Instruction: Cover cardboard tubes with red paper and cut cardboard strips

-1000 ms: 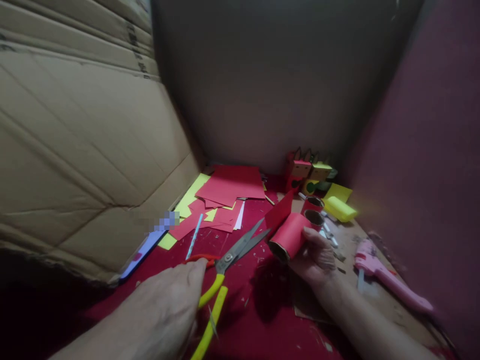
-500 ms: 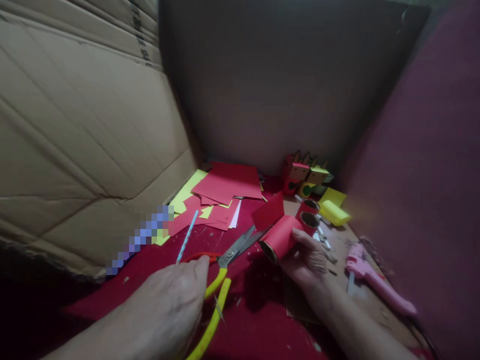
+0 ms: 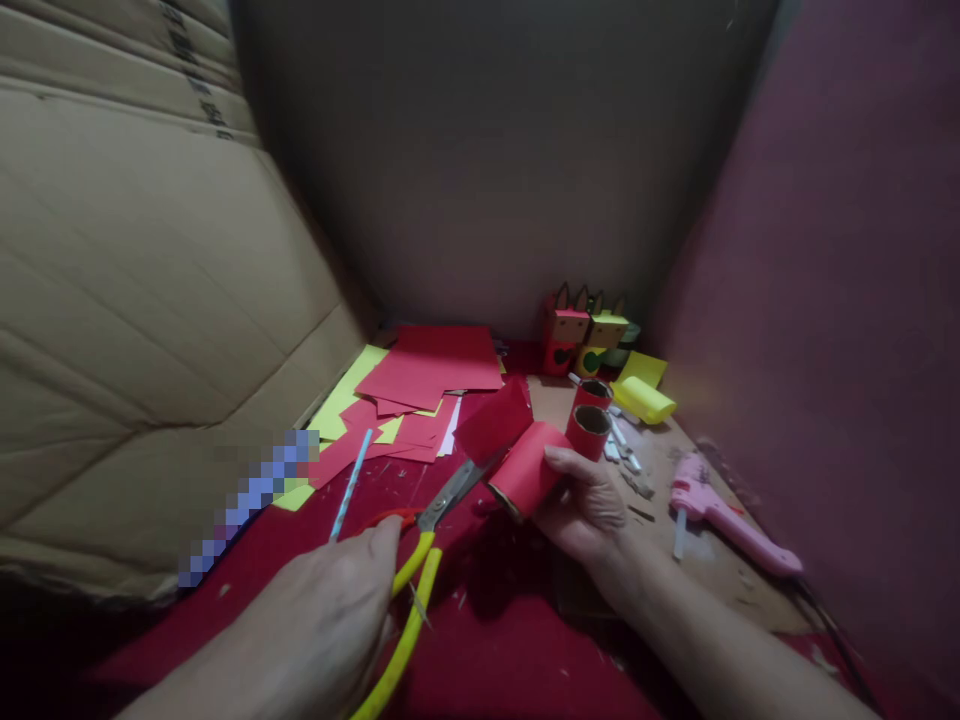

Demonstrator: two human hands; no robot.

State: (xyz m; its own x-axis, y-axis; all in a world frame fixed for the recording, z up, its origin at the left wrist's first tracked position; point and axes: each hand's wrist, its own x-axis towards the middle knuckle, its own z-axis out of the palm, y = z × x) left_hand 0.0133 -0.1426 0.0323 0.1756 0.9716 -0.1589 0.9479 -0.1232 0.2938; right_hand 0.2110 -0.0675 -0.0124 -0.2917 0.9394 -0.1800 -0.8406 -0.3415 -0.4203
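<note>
The right hand (image 3: 592,510) is pinching a red paper-covered tube (image 3: 529,468): the thumb is pressing on its upper side, near the right end, and the other fingers are supporting from below, partly hidden. A red paper flap (image 3: 495,420) is standing out beyond the tube, away from these fingers. The left hand (image 3: 330,590) is gripping scissors (image 3: 441,507), its fingertips mostly hiding; the blades are reaching between flap and tube.

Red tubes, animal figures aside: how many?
3. The held tube is in the right hand; a second tube stands just beyond; a third tube stands behind that, partly hidden. Others may be out of sight.
</note>
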